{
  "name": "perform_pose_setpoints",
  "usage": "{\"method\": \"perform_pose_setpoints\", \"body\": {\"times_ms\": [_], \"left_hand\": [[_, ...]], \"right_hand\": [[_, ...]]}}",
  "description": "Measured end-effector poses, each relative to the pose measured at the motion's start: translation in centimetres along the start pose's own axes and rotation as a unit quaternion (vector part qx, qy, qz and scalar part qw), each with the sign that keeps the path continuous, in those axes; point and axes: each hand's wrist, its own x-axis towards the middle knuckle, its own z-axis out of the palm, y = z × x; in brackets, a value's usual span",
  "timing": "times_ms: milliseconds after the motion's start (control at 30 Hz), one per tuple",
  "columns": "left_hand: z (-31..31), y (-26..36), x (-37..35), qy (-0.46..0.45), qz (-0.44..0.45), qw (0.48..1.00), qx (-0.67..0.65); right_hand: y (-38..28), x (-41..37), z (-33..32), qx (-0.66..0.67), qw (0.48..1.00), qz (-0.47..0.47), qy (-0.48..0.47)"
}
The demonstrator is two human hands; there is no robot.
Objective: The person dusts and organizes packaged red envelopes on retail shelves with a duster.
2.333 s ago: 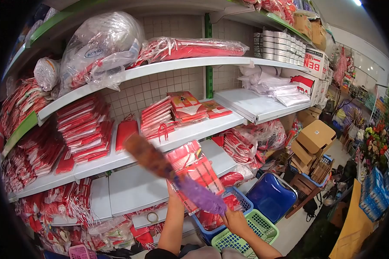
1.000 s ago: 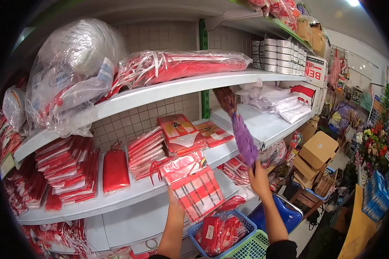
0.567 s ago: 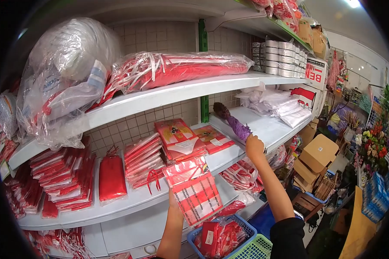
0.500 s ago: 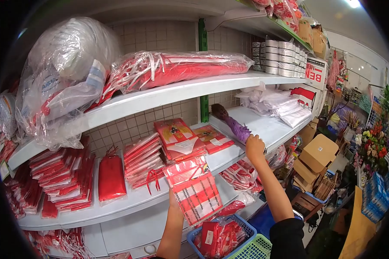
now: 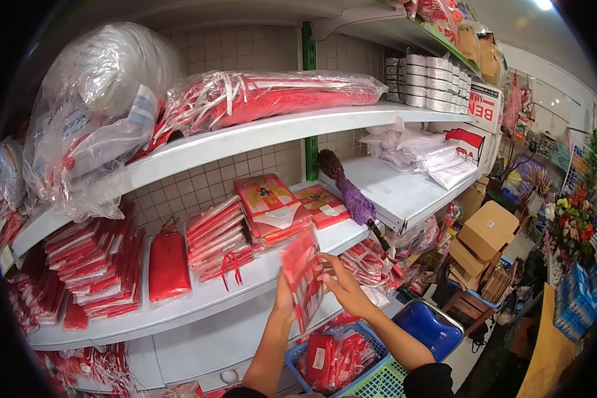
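Note:
A red and white plastic packet [image 5: 303, 278] is tilted nearly edge-on in front of the middle shelf. My left hand [image 5: 285, 296] grips its left side. On the packet's right side, my right hand [image 5: 338, 282] touches it with fingers apart. The purple duster [image 5: 357, 201] lies on the shelf beyond my right hand, its dark handle pointing over the front edge. Behind the packet are flat red and yellow packets [image 5: 272, 205] and a stack of red and white packets [image 5: 215, 235].
Below my hands is a blue basket [image 5: 377, 339] of red packets, beside a green basket [image 5: 386, 381] and a blue stool seat [image 5: 428, 328]. The upper shelf [image 5: 265, 126] holds bagged goods. Cardboard boxes [image 5: 487, 229] stand at the right.
My right hand has let go of the duster, which now rests on the shelf, and has moved left to the packet. The packet has turned from facing me to nearly edge-on.

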Motion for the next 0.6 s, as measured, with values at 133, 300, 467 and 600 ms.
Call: {"method": "perform_pose_setpoints", "body": {"times_ms": [133, 300, 467, 600], "left_hand": [[1.5, 1.2, -0.5, -0.102, 0.113, 0.895, 0.420], [5.0, 2.8, -2.1, -0.095, 0.210, 0.781, 0.580], [3.0, 3.2, -2.4, 0.117, 0.322, 0.796, 0.499], [2.5, 3.2, -2.6, 0.233, 0.248, 0.853, 0.396]], "right_hand": [[-1.7, -0.7, -1.0, 0.374, 0.915, 0.150, -0.009], [-2.3, -2.5, -2.7, 0.316, 0.920, 0.225, 0.061], [-0.9, -3.5, -4.6, 0.454, 0.862, 0.179, 0.138], [-1.9, -3.8, -4.9, 0.479, 0.849, 0.083, 0.208]]}}
